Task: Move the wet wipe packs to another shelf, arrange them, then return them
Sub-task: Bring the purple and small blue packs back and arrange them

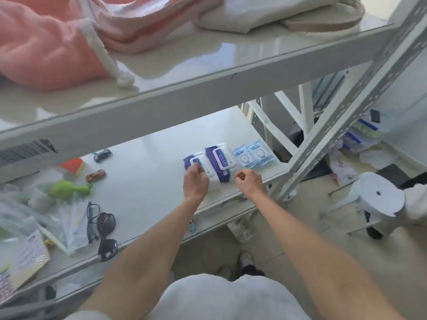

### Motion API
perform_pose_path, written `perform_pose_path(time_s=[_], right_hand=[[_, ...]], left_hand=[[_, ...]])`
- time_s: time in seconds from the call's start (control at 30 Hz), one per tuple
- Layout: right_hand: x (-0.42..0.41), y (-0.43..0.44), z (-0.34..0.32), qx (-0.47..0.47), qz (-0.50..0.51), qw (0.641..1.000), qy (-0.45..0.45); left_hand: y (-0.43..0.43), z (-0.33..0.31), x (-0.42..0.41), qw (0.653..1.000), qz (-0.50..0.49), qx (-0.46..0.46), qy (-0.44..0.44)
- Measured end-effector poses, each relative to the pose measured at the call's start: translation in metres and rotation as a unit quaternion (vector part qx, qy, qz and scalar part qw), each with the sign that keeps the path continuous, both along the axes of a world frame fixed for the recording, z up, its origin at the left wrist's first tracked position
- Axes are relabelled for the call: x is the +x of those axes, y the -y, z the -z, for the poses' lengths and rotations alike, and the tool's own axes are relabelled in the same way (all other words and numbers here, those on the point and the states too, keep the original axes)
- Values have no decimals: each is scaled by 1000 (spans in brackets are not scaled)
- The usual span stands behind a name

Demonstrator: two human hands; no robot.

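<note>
Lower shelf (pixel 147 172), left to right — glasses (pixel 92 218) and sunglasses (pixel 106 234) are lying near the front edge; the left hand (pixel 196 181) is gripping the lid end of a purple wipe pack (pixel 196 163); a second purple pack (pixel 220 161) is lying just beside it; the right hand (pixel 250 182) is hovering loosely curled, holding nothing; two pale blue packs (pixel 253 155) are sitting side by side at the shelf's right end.

Four wipe packs (pixel 228 161) in a row — sunglasses (pixel 106 235) far left.
</note>
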State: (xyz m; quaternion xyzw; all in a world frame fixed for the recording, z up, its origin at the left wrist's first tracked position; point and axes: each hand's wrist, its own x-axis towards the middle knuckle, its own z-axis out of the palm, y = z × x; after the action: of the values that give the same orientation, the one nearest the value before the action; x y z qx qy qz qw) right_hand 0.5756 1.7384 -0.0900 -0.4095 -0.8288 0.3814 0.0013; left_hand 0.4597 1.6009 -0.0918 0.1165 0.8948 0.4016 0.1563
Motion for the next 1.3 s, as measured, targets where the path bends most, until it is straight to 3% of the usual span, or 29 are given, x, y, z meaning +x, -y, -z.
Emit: perform_pose_path(time_s=[0.1,0.2,0.3,0.53,0.7,0.8,0.97,1.07,1.3], right_hand=[[-25,-6,7,12,2,1000,-14],[-41,-16,13,39,4,999,-27],[-57,-30,15,18,16,999,-26],[-87,-47,26,-149,21,988,-17],[-100,-37,28,-249,-13,968,16],[-107,-15,23,-297,-61,953,1],[-111,31,10,-418,-165,893,-22],[-110,70,2,-486,-248,838,8],[-85,197,-2,-494,-424,746,139]], left_hand=[[9,12,-15,996,-77,-42,14],[8,23,-26,981,-138,-68,114],[1,33,-37,971,-157,-27,181],[-3,29,-35,923,-205,115,304],[30,31,-23,898,-216,191,332],[54,31,-6,863,-253,271,344],[101,14,32,841,-308,337,291],[137,9,58,813,-342,405,242],[227,9,159,717,-523,440,138]])
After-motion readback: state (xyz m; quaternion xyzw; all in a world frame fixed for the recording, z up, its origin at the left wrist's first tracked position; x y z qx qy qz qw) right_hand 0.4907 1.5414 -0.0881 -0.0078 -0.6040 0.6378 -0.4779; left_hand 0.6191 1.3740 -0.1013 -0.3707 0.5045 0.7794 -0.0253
